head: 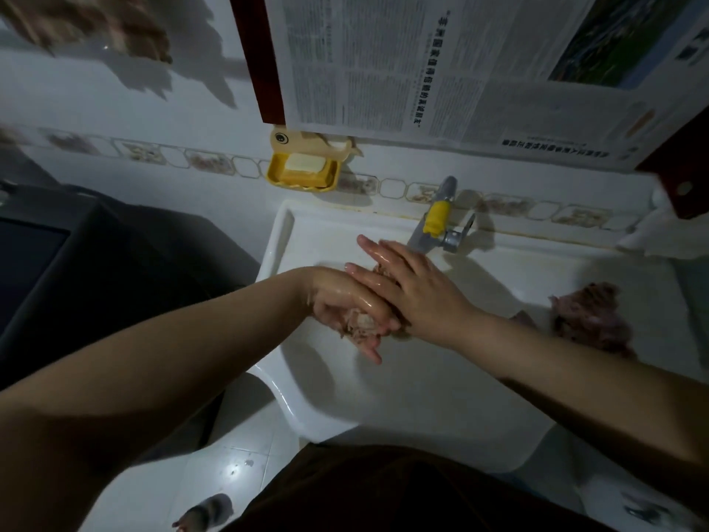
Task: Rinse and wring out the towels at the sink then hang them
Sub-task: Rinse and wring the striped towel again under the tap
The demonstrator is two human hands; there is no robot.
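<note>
Over the white sink my two hands press a small wet pinkish-brown towel between them. My left hand lies underneath, palm up, wet and glossy. My right hand lies flat on top, fingers stretched toward the tap. Most of the towel is hidden between the palms; only a crumpled bit shows at the near side. A second pinkish-brown towel lies bunched on the sink's right ledge. A third towel hangs blurred on the wall at the upper left.
A metal tap with a yellow handle juts out just behind my hands. A yellow soap dish with a bar hangs on the tiled wall. A newspaper-covered cabinet overhangs. A dark appliance stands at the left.
</note>
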